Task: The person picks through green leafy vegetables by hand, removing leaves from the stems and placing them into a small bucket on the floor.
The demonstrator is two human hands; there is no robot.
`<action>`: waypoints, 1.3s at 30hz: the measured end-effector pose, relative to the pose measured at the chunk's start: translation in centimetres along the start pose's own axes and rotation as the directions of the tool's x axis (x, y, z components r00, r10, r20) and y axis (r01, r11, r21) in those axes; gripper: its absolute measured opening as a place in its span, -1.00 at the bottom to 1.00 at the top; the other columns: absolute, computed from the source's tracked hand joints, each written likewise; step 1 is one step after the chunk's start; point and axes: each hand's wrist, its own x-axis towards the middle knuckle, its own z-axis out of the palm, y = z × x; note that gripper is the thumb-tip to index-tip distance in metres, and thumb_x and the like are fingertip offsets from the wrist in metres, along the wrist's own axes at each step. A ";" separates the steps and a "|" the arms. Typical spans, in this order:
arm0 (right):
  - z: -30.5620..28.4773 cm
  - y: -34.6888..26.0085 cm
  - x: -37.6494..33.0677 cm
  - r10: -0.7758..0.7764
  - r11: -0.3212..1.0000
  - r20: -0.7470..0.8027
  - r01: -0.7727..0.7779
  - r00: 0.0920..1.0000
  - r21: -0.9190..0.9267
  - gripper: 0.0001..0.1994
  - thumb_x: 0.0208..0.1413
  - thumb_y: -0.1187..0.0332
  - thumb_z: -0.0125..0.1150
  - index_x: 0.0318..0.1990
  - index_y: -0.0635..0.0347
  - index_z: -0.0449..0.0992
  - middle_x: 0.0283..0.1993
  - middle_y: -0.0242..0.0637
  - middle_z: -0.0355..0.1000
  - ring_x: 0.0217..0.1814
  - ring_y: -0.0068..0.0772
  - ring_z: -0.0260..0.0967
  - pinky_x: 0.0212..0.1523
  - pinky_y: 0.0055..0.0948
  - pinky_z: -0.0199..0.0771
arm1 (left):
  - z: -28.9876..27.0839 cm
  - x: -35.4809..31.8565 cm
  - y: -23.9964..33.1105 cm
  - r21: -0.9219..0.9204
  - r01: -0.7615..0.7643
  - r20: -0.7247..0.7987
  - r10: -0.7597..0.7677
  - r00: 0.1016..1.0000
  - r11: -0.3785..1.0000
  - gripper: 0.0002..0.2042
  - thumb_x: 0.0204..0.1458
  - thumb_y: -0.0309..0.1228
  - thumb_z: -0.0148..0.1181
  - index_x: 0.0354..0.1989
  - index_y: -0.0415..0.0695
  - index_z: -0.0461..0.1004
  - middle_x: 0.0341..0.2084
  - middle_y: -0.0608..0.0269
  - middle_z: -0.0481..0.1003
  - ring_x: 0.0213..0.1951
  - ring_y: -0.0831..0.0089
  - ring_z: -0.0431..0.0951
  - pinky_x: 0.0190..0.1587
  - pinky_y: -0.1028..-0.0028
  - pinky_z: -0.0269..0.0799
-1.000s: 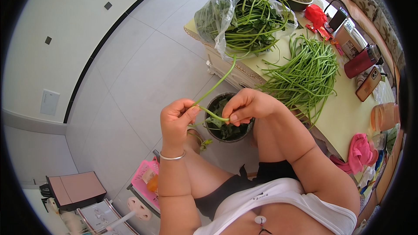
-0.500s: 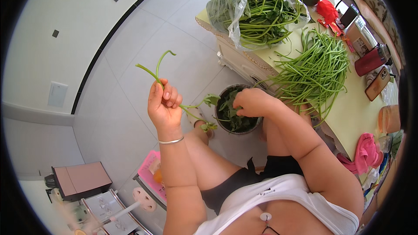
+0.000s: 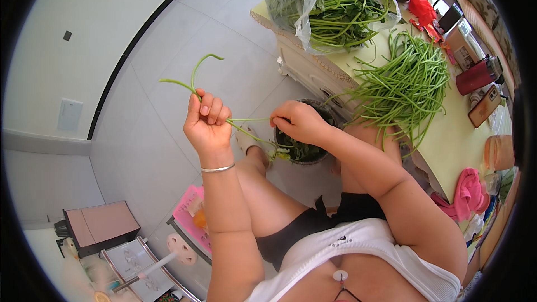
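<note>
Head view: left hand [image 3: 208, 126] grips green stems [image 3: 193, 81] raised, right hand [image 3: 299, 123] pinches their lower ends over the bowl [image 3: 302, 148], seemingly trimming; next, snap cleanly and drop scraps in

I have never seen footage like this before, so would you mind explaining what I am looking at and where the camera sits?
There is no machine here: a person works with two bare hands. The one picture comes from a wide fisheye camera worn on the person's head, looking down, so straight edges bend near the rim and the forearms enter from below.

The left hand, with a bangle on the wrist, is raised and closed on thin green stems. The right hand pinches the other end of a stem above a dark bowl of greens on the floor.

To the right is a pale yellow table with a loose pile of long green stalks, a plastic bag of more greens, a red flask and a phone.
</note>
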 end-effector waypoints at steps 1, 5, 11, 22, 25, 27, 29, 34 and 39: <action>0.5 0.0 0.0 0.106 0.992 -0.073 -0.101 0.992 0.069 -0.80 0.04 0.36 0.08 -0.31 0.24 0.60 -0.46 -0.10 0.49 -0.40 -0.08 0.42 -0.32 -0.26 0.41 | 0.1 -0.3 -0.3 0.029 -0.023 -0.007 0.024 1.000 0.999 -0.87 0.21 -0.40 0.03 -0.26 -0.20 0.43 -0.66 0.44 0.18 -0.67 0.64 0.00 -0.64 0.59 -0.11; 2.2 6.0 0.0 0.556 0.792 -0.238 -0.420 0.796 0.444 -0.77 0.01 0.31 0.04 -0.41 0.26 0.58 -0.55 -0.05 0.46 -0.51 -0.04 0.36 -0.41 -0.28 0.36 | 1.9 -1.4 -0.8 0.121 -0.199 0.094 0.188 0.978 0.972 -0.88 0.22 -0.40 0.01 -0.26 -0.19 0.41 -0.65 0.45 0.16 -0.67 0.65 -0.02 -0.64 0.60 -0.15; 1.7 2.9 -0.7 0.356 0.930 0.034 -0.351 0.934 -0.107 -0.75 0.01 0.39 0.03 -0.19 0.17 0.59 -0.21 0.00 0.51 -0.12 0.05 0.44 -0.08 -0.17 0.44 | 1.4 -2.0 1.1 0.097 -0.362 0.058 0.358 0.932 0.927 -0.88 0.24 -0.40 -0.02 -0.25 -0.18 0.38 -0.64 0.43 0.15 -0.65 0.63 -0.03 -0.61 0.59 -0.12; 0.8 0.7 -1.4 0.191 0.889 0.187 -0.090 0.963 -0.448 -0.67 -0.08 0.46 0.11 -0.09 0.22 0.55 -0.06 -0.11 0.47 0.10 -0.05 0.34 0.06 -0.21 0.37 | 0.1 -0.3 0.4 -0.097 -0.260 -0.104 0.250 0.963 0.961 -0.86 0.25 -0.37 -0.04 -0.28 -0.15 0.40 -0.64 0.43 0.21 -0.64 0.61 0.02 -0.61 0.58 -0.06; 1.9 1.5 -1.4 0.152 0.955 0.242 -0.205 0.958 0.214 -0.76 -0.01 0.43 0.14 -0.16 0.25 0.57 -0.16 -0.21 0.52 0.00 -0.29 0.40 0.00 -0.37 0.38 | 0.0 0.0 0.4 -0.126 -0.266 -0.122 0.251 0.960 0.956 -0.86 0.25 -0.37 -0.05 -0.28 -0.15 0.38 -0.63 0.42 0.22 -0.64 0.61 0.02 -0.60 0.57 -0.05; 1.1 0.6 -1.3 0.270 0.679 0.499 -0.530 0.824 0.507 -0.81 0.06 0.43 0.13 -0.19 0.28 0.57 -0.24 -0.27 0.52 -0.10 -0.44 0.43 -0.04 -0.48 0.38 | -0.1 0.3 0.7 -0.111 -0.307 -0.150 0.289 0.945 0.945 -0.86 0.25 -0.37 -0.05 -0.29 -0.15 0.38 -0.62 0.42 0.22 -0.64 0.61 0.03 -0.59 0.57 -0.04; 0.7 0.0 -1.0 0.297 0.634 0.464 -0.536 0.835 0.558 -0.82 0.18 0.45 0.04 -0.22 0.33 0.56 -0.37 -0.36 0.46 -0.29 -0.58 0.36 -0.16 -0.58 0.36 | -0.5 0.6 1.4 -0.070 -0.373 -0.191 0.354 0.915 0.925 -0.86 0.25 -0.37 -0.05 -0.29 -0.15 0.37 -0.62 0.40 0.22 -0.63 0.60 0.04 -0.58 0.57 -0.02; 0.4 0.1 -0.7 0.377 0.554 0.312 -0.482 0.872 0.678 -0.82 0.24 0.47 -0.01 -0.25 0.39 0.50 -0.42 -0.38 0.41 -0.38 -0.62 0.28 -0.25 -0.59 0.35 | -0.7 0.9 0.2 -0.059 -0.332 -0.171 0.318 0.933 0.942 -0.83 0.25 -0.36 -0.04 -0.18 -0.21 0.39 -0.52 0.28 0.33 -0.51 0.48 0.23 -0.43 0.51 0.21; 0.2 -0.4 -0.5 0.353 0.459 0.248 -0.399 0.902 0.794 -0.83 0.23 0.45 -0.01 -0.30 0.36 0.48 -0.49 -0.41 0.33 -0.45 -0.60 0.22 -0.35 -0.55 0.33 | 0.2 0.3 -2.6 0.073 -0.246 -0.033 0.248 0.968 0.967 -0.76 0.25 -0.34 -0.05 -0.05 -0.23 0.40 -0.43 0.25 0.40 -0.41 0.40 0.34 -0.24 0.40 0.31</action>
